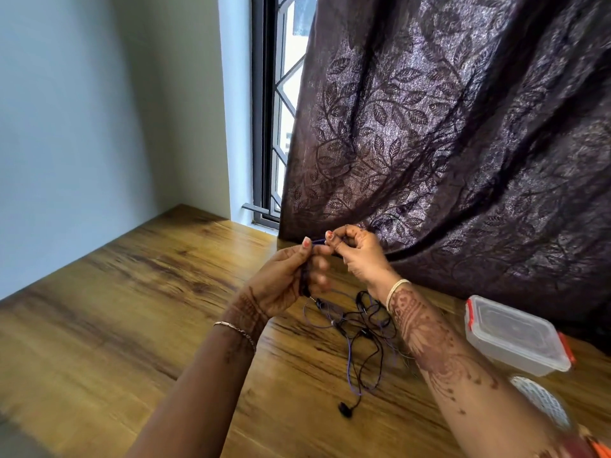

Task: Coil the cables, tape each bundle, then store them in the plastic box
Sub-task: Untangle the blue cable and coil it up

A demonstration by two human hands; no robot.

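Note:
A tangle of thin purple and black earphone cables (358, 328) lies on the wooden table (148, 309), one black earbud (345, 408) at its near end. My left hand (291, 279) is raised above the table and grips a small coil of purple cable wound around its fingers. My right hand (355, 249) pinches the free end of that purple cable just beside the left fingertips. A clear plastic box (515, 335) with a closed lid and red clips stands at the right.
A dark patterned curtain (446, 143) hangs right behind the hands and drapes onto the table's far edge. A white mesh-like object (542, 401) lies in front of the box. Window bars (281, 127) and a pale wall are to the left.

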